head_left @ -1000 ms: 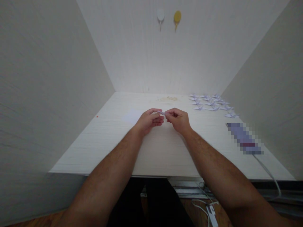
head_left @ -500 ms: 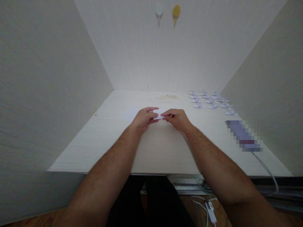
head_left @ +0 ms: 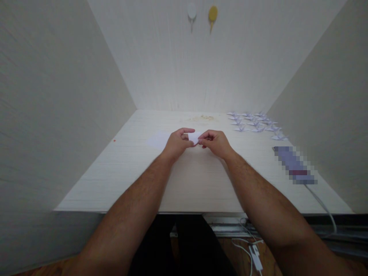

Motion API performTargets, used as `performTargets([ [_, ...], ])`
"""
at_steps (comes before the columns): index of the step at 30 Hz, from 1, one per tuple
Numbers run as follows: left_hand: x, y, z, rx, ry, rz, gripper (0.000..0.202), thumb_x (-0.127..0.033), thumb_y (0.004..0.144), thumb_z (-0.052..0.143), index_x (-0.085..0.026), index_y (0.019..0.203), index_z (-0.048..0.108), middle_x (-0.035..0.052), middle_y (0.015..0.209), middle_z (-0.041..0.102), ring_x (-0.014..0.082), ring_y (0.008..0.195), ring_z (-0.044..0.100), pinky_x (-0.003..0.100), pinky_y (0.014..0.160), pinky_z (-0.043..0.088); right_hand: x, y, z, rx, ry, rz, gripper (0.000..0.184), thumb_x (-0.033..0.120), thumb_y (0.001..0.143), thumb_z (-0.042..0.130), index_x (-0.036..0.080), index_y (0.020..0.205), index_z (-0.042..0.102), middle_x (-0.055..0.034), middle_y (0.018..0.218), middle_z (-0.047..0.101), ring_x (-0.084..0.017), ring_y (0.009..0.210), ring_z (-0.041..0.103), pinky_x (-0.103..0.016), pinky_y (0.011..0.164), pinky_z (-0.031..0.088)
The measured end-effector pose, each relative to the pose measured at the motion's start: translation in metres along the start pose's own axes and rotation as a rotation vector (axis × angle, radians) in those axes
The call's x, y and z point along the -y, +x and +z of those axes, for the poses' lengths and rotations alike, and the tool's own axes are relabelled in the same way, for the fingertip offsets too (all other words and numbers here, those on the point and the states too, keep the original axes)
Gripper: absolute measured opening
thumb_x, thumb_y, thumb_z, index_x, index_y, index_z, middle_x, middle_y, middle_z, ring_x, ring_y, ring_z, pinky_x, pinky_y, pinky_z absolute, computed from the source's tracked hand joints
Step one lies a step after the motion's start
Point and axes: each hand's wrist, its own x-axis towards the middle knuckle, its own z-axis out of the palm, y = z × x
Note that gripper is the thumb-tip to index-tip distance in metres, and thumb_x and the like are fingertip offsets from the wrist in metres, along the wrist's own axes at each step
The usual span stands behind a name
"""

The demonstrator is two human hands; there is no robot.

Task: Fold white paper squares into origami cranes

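Between my two hands is a small piece of white paper (head_left: 193, 137), held up over the middle of the white table. My left hand (head_left: 178, 145) grips its left side, the thumb at the lower edge and the index finger stretched out above. The right edge is pinched between thumb and fingertips of my right hand (head_left: 215, 142). Fingers cover part of the paper, so its folds cannot be made out. Flat on the table, just left of my left hand, lies some white paper (head_left: 156, 140).
Several folded paper cranes (head_left: 254, 123) stand in rows at the back right. Nearer on the right lies a blurred-out flat device (head_left: 294, 165) with a cable (head_left: 322, 203). Walls enclose the table (head_left: 109, 180) on three sides. A white hook (head_left: 192, 13) and a yellow hook (head_left: 212, 15) hang on the back wall.
My left thumb has moved down to the paper's lower edge, and the left index finger has lifted off a little. The paper has tilted slightly; my right hand keeps its pinch.
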Motion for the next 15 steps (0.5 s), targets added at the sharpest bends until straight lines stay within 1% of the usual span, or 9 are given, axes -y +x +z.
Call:
performTargets([
  [2,0.002,0.001,0.000,0.005,0.005,0.008,0.054,-0.006,0.056,0.074,-0.013,0.108,0.063,-0.0026,0.064,0.064,0.0092,0.060,0.061,0.024,0.065,0.051,0.000,0.000,0.000,-0.017,0.011,0.006,0.015,0.028,0.068,0.073,0.015,0.074,0.067,-0.0009,0.062,0.066,-0.011,0.052,0.057,-0.025,0.052,0.048],
  [5,0.002,0.001,0.002,-0.004,-0.015,-0.041,0.053,-0.007,0.055,0.076,-0.012,0.105,0.062,0.0012,0.070,0.068,0.0123,0.064,0.065,0.029,0.068,0.054,0.001,0.001,0.000,-0.048,0.009,0.016,0.014,0.026,0.067,0.072,0.015,0.073,0.066,-0.0003,0.061,0.065,-0.011,0.051,0.058,-0.024,0.050,0.047],
  [8,-0.002,-0.001,0.005,-0.048,-0.043,-0.126,0.043,-0.007,0.058,0.072,-0.009,0.100,0.063,0.0050,0.074,0.070,0.0144,0.062,0.066,0.030,0.065,0.056,0.002,0.001,-0.001,-0.063,0.001,0.018,0.013,0.026,0.067,0.072,0.016,0.073,0.067,0.0004,0.060,0.064,-0.011,0.051,0.058,-0.024,0.048,0.047],
  [10,-0.006,-0.002,0.006,-0.065,-0.047,-0.161,0.040,-0.006,0.060,0.069,-0.008,0.099,0.062,0.0074,0.076,0.070,0.0152,0.061,0.067,0.029,0.063,0.056,0.002,0.001,-0.002,-0.057,0.010,0.022,0.013,0.026,0.066,0.072,0.016,0.073,0.067,0.0004,0.061,0.064,-0.011,0.051,0.058,-0.024,0.049,0.048],
  [13,-0.009,-0.003,0.005,-0.050,-0.026,-0.190,0.043,-0.004,0.060,0.069,-0.008,0.102,0.062,0.0081,0.078,0.071,0.0159,0.060,0.068,0.028,0.060,0.056,0.002,0.002,-0.003,-0.037,0.039,0.022,0.014,0.027,0.066,0.071,0.016,0.073,0.067,-0.0004,0.065,0.066,-0.011,0.054,0.059,-0.025,0.052,0.051],
  [15,-0.009,-0.003,0.005,-0.028,-0.017,-0.194,0.045,-0.003,0.059,0.070,-0.009,0.103,0.062,0.0069,0.077,0.070,0.0165,0.060,0.068,0.027,0.059,0.056,0.002,0.002,-0.003,-0.030,0.049,0.018,0.013,0.027,0.066,0.071,0.016,0.073,0.067,-0.0012,0.066,0.067,-0.012,0.056,0.060,-0.025,0.053,0.053],
])
